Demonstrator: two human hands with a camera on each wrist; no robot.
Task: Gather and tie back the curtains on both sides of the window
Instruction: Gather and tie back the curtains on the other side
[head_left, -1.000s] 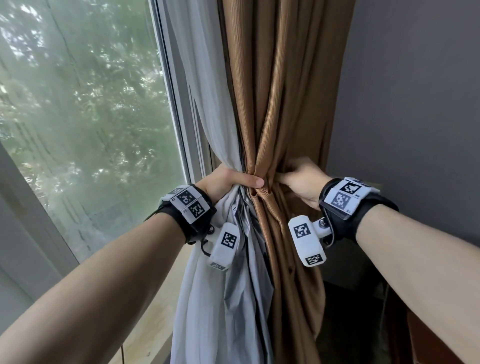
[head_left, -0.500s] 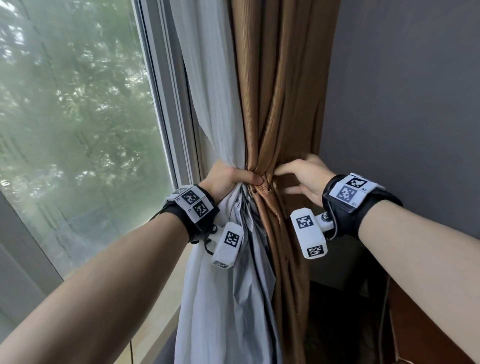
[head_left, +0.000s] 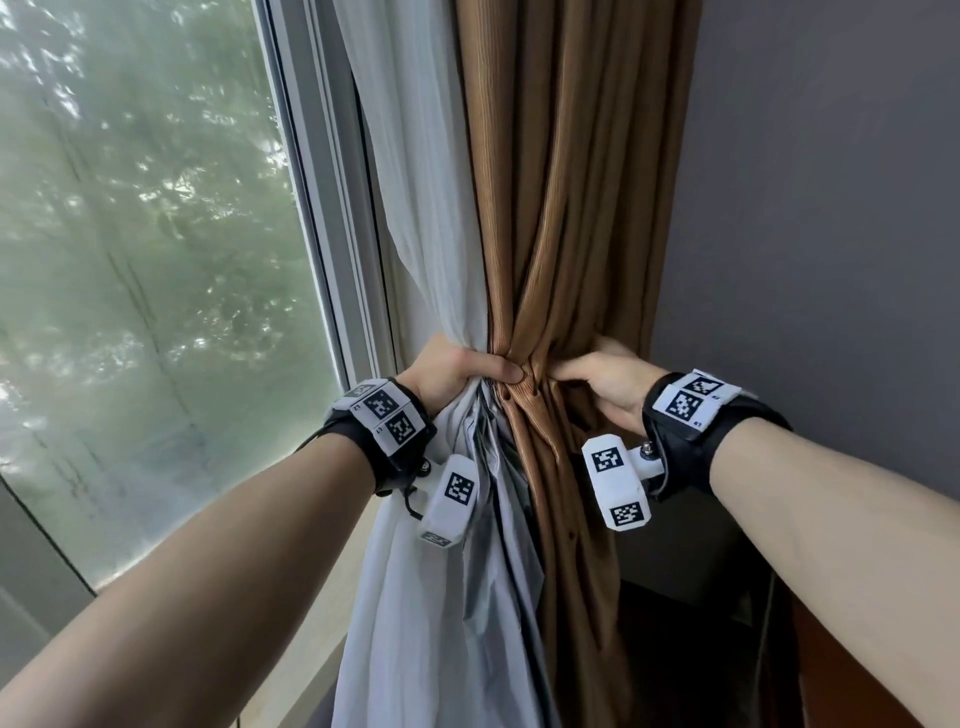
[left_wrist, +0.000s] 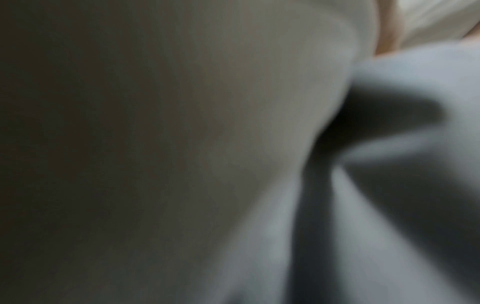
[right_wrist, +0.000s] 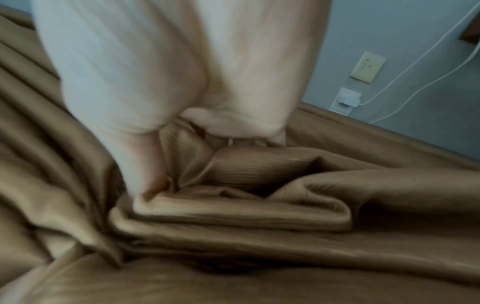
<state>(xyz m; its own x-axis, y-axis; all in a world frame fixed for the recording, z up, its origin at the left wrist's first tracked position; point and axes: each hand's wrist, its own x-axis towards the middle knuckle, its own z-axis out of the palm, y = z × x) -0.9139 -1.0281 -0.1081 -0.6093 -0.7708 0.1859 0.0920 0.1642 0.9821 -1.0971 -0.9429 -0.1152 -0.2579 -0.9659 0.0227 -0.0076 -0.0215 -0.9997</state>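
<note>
Bunching the two curtains together at one waist, both hands work at the same spot beside the window. The left hand wraps around the white curtain, thumb lying across the front of the gathered cloth and its tip touching the brown folds; its grip is curled tight around the fabric. The right hand comes in from the other side against the brown curtain, thumb pointing toward the left thumb and the fingers curled into the ribbed folds, pinching a pleat of brown cloth. The two thumbs are near each other at the pinch point, not quite touching.

Above the hands the white and brown curtains hang side by side in straight pleats; below, they fan out loosely, with a grey lining showing between them. The bundle hangs between the window frame and the grey wall. The left wrist view is blurred, showing only pale and grey cloth pressed close. Low on the wall, the right wrist view shows a wall outlet and a charger with a white cable.
</note>
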